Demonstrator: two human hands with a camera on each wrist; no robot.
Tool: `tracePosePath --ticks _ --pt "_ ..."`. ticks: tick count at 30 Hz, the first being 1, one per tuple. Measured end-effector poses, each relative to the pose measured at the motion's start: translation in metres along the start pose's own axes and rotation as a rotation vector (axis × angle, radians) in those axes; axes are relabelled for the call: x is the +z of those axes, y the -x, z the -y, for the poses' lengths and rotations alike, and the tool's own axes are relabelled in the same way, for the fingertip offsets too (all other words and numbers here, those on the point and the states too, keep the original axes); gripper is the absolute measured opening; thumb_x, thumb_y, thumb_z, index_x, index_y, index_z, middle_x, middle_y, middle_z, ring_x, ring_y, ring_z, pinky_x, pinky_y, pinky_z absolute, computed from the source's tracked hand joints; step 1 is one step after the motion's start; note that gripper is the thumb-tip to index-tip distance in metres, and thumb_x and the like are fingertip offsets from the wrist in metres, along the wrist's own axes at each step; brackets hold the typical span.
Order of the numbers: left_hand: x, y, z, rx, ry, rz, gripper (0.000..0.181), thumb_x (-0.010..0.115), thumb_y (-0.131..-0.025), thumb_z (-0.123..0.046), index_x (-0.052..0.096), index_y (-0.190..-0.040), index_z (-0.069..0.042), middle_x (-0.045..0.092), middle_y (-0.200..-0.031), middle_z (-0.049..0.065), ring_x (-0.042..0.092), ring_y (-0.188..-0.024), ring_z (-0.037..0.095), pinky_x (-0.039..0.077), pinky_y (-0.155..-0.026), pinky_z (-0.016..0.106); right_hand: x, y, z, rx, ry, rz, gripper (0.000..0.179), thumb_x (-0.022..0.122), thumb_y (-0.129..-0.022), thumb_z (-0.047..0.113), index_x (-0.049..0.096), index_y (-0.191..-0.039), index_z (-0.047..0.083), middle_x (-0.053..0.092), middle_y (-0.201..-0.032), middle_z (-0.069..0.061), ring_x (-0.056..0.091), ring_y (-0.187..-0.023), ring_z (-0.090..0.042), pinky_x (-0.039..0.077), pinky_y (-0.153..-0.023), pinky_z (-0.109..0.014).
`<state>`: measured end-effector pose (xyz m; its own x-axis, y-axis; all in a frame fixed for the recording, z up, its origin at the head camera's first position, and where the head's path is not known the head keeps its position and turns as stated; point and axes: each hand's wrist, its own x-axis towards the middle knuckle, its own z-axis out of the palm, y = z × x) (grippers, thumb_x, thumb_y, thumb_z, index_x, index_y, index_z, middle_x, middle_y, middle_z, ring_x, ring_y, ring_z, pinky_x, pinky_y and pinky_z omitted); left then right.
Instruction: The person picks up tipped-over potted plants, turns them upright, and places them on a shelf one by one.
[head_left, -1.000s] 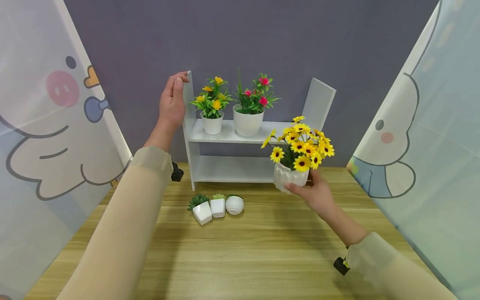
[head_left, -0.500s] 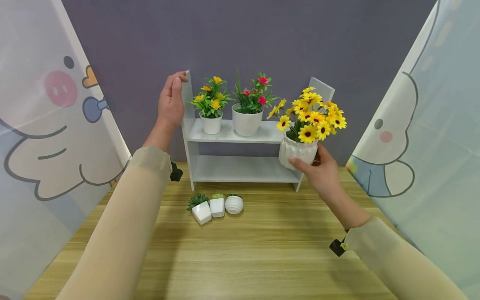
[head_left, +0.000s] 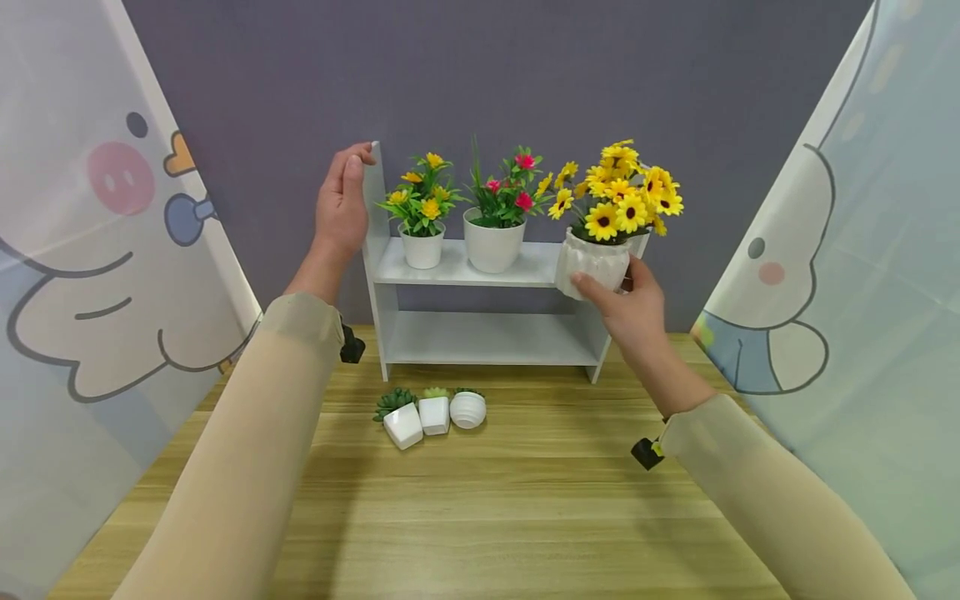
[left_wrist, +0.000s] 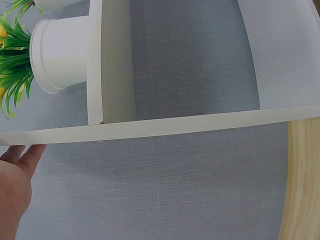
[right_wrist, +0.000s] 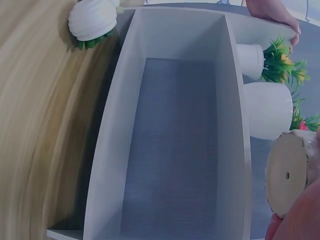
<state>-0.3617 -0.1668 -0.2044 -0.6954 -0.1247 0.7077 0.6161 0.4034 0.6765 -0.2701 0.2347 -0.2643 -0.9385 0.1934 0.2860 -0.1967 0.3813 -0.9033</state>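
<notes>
My right hand (head_left: 626, 304) grips a white ridged flowerpot (head_left: 592, 265) of yellow sunflowers (head_left: 615, 196), thumb in front. It is in front of the right end of the white shelf (head_left: 495, 363), at upper-board height. In the right wrist view, the pot's underside (right_wrist: 286, 175) shows a small hole, apart from the board. My left hand (head_left: 345, 200) rests its fingers on the top of the shelf's left side panel; in the left wrist view, its fingers (left_wrist: 33, 156) touch the panel's outer side. On the upper board stand a yellow-flowered pot (head_left: 423, 250) and a red-flowered pot (head_left: 495, 242).
Three small white succulent pots (head_left: 435, 415) lie tipped over on the wooden table (head_left: 480, 517) in front of the shelf. A grey wall (head_left: 495, 67) is behind, and cartoon-printed curtains (head_left: 862, 350) flank both sides. The shelf's right panel is mostly hidden by the sunflowers.
My right hand has raised the sunflower pot from in front of the lower board to the height of the upper board's right end. My left hand has stayed at the left panel.
</notes>
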Motion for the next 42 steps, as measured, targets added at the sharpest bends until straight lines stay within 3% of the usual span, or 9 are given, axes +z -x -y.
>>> tracePosePath --ticks 16,20,23,25,36,42 --pt "-0.001 0.002 0.002 0.010 0.019 -0.007 0.033 0.034 -0.121 -0.040 0.059 -0.130 -0.021 0.052 -0.168 -0.005 0.042 -0.158 0.007 0.030 -0.131 0.028 0.028 -0.031 0.001 0.002 -0.081 -0.105 0.092 0.088 -0.092 0.046 0.045 -0.165 0.011 0.057 -0.160 -0.011 0.056 -0.141 -0.026 0.050 -0.118 -0.045" --pt "-0.001 0.001 0.003 0.003 0.013 -0.011 0.033 0.034 -0.121 -0.041 0.059 -0.130 -0.022 0.052 -0.168 -0.006 0.042 -0.158 0.006 0.030 -0.131 0.028 0.033 -0.035 0.000 0.001 -0.027 -0.154 0.090 0.088 -0.091 0.051 0.049 -0.162 0.012 0.060 -0.159 -0.010 0.057 -0.144 -0.028 0.025 -0.134 -0.053" --pt "-0.001 0.001 0.003 0.001 0.009 -0.010 0.034 0.034 -0.121 -0.041 0.059 -0.131 -0.022 0.052 -0.168 -0.006 0.042 -0.158 0.006 0.030 -0.132 0.028 0.037 -0.038 -0.002 0.020 0.018 -0.176 0.091 0.087 -0.090 0.055 0.049 -0.162 0.013 0.059 -0.160 -0.009 0.053 -0.149 -0.030 0.002 -0.135 -0.062" --pt "-0.001 0.002 0.003 -0.004 0.005 -0.008 0.034 0.034 -0.121 -0.042 0.059 -0.131 -0.022 0.051 -0.168 -0.006 0.042 -0.158 0.007 0.030 -0.132 0.029 0.039 -0.039 -0.003 0.032 0.046 -0.183 0.093 0.086 -0.091 0.057 0.047 -0.163 0.014 0.057 -0.162 -0.009 0.051 -0.152 -0.030 -0.002 -0.135 -0.064" --pt "-0.001 0.002 0.000 -0.004 0.007 -0.005 0.033 0.033 -0.121 -0.042 0.059 -0.131 -0.023 0.051 -0.169 -0.007 0.040 -0.159 0.005 0.028 -0.133 0.029 0.047 -0.048 -0.009 0.046 0.119 -0.218 0.095 0.083 -0.092 0.061 0.045 -0.165 0.014 0.055 -0.165 -0.009 0.048 -0.156 -0.032 0.001 -0.135 -0.066" --pt "-0.001 0.002 -0.002 -0.001 0.007 -0.001 0.034 0.033 -0.121 -0.042 0.058 -0.131 -0.021 0.050 -0.169 -0.007 0.039 -0.160 0.005 0.029 -0.133 0.029 0.050 -0.048 -0.014 0.039 0.090 -0.238 0.096 0.085 -0.091 0.058 0.037 -0.160 0.014 0.057 -0.159 -0.010 0.052 -0.149 -0.030 0.009 -0.131 -0.061"
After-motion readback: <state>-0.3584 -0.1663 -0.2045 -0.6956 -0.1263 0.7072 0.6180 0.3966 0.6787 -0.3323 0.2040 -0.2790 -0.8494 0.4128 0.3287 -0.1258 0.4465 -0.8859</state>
